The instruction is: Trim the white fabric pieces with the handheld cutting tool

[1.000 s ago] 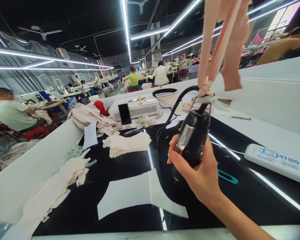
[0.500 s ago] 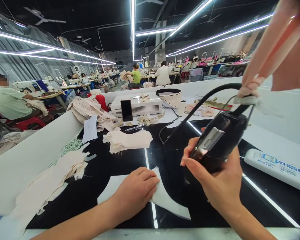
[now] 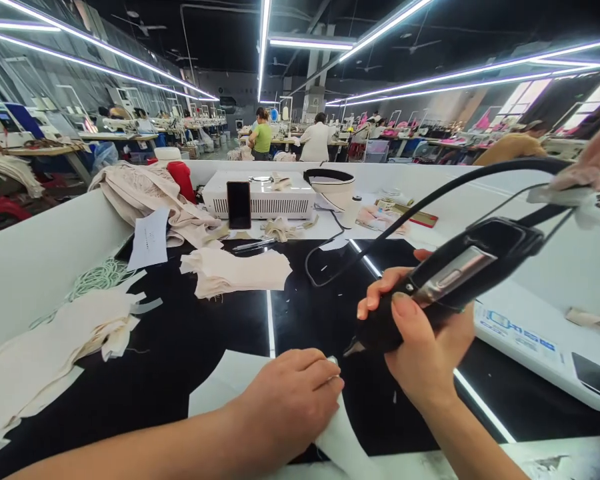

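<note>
My right hand (image 3: 425, 340) is wrapped round a black corded handheld power tool (image 3: 445, 280). Its small pointed metal tip faces down and left, a short way from my left hand and apart from the cloth. A pink cloth strip and a pale tie (image 3: 560, 193) are attached at the tool's cord end. My left hand (image 3: 295, 400) lies with curled fingers on a white cut fabric piece (image 3: 225, 380), gripping its upper edge; the hand covers the piece's middle. Beyond it, a stack of cream fabric pieces (image 3: 240, 270) rests on the black tabletop (image 3: 320, 313).
Cream pieces (image 3: 50, 333) and green cord (image 3: 97, 280) lie left. Behind are heaped cloth (image 3: 145, 193), a phone (image 3: 239, 205), a vented white box (image 3: 260, 197) and a visor (image 3: 333, 190). A long white printed container (image 3: 520, 333) stands right. People sit at sewing tables farther off.
The tool has tilted flatter, and its tip now shows near my left hand. My left hand and the white fabric piece sit slightly lower and farther right. The view has shifted.
</note>
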`<state>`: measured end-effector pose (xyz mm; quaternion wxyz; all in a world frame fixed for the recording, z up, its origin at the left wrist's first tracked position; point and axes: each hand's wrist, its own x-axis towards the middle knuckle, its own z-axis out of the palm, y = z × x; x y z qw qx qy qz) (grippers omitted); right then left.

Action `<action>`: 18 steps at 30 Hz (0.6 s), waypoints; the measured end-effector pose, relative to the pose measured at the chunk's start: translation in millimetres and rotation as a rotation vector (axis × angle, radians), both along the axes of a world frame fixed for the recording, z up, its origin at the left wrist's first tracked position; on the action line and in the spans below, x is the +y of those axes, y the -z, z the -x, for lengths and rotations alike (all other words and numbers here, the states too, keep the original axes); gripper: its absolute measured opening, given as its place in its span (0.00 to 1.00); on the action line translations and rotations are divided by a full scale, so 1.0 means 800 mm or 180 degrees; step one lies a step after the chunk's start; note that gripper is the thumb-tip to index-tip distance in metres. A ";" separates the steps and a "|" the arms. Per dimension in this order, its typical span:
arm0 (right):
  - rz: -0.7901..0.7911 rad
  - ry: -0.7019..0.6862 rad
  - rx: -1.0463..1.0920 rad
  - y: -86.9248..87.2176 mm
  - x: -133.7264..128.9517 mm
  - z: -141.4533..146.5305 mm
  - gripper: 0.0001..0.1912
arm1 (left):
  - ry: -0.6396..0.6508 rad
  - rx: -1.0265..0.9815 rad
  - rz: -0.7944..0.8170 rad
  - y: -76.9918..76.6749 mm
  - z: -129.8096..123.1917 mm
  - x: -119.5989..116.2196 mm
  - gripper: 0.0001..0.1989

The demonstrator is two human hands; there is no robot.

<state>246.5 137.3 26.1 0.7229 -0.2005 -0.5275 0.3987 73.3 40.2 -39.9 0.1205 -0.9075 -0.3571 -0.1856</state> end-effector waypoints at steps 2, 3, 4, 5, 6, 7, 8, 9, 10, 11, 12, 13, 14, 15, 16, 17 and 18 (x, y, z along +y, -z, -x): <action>0.0018 -0.0050 0.0031 -0.001 0.001 0.003 0.25 | 0.0033 0.0028 -0.0039 0.005 -0.002 0.001 0.07; 0.0029 -0.0074 0.0034 -0.001 0.001 0.004 0.25 | 0.0049 0.0034 -0.0041 0.007 -0.003 0.000 0.07; 0.0039 -0.0100 0.0028 -0.001 0.002 0.005 0.25 | 0.0053 0.0038 -0.0046 0.009 -0.003 0.000 0.07; 0.0043 -0.0124 0.0025 -0.002 0.002 0.005 0.25 | 0.0055 0.0030 -0.0044 0.011 -0.004 -0.001 0.07; 0.0047 -0.0146 0.0026 -0.002 0.001 0.006 0.25 | 0.0053 0.0006 -0.0035 0.012 -0.004 -0.002 0.07; 0.0044 -0.0175 0.0036 -0.003 0.001 0.006 0.26 | 0.0050 -0.0030 -0.0024 0.013 -0.005 -0.004 0.07; 0.0052 -0.0209 0.0052 -0.004 0.001 0.006 0.26 | 0.0045 -0.0072 -0.0020 0.014 -0.005 -0.005 0.07; 0.0066 -0.0249 0.0073 -0.005 0.000 0.007 0.25 | 0.0038 -0.0104 -0.0015 0.014 -0.005 -0.005 0.08; 0.0090 -0.0290 0.0092 -0.006 0.000 0.007 0.25 | 0.0030 -0.0123 -0.0008 0.014 -0.005 -0.006 0.08; 0.0111 -0.0335 0.0109 -0.008 -0.001 0.008 0.25 | 0.0026 -0.0129 -0.0004 0.014 -0.006 -0.007 0.08; 0.0128 -0.0376 0.0127 -0.010 -0.001 0.009 0.25 | 0.0018 -0.0128 -0.0006 0.015 -0.006 -0.007 0.08; 0.0137 -0.0414 0.0145 -0.011 -0.002 0.010 0.24 | 0.0012 -0.0120 -0.0011 0.015 -0.005 -0.008 0.08; 0.0137 -0.0442 0.0163 -0.013 -0.003 0.010 0.24 | 0.0013 -0.0107 -0.0027 0.016 -0.005 -0.008 0.07; 0.0138 -0.0466 0.0178 -0.015 -0.004 0.011 0.25 | 0.0015 -0.0088 -0.0045 0.016 -0.005 -0.008 0.07; 0.0145 -0.0486 0.0187 -0.017 -0.004 0.012 0.25 | 0.0023 -0.0067 -0.0073 0.017 -0.005 -0.008 0.06; 0.0151 -0.0498 0.0193 -0.018 -0.005 0.012 0.25 | 0.0031 -0.0041 -0.0095 0.017 -0.005 -0.008 0.06; 0.0161 -0.0504 0.0196 -0.018 -0.006 0.012 0.26 | 0.0039 -0.0015 -0.0113 0.017 -0.005 -0.008 0.06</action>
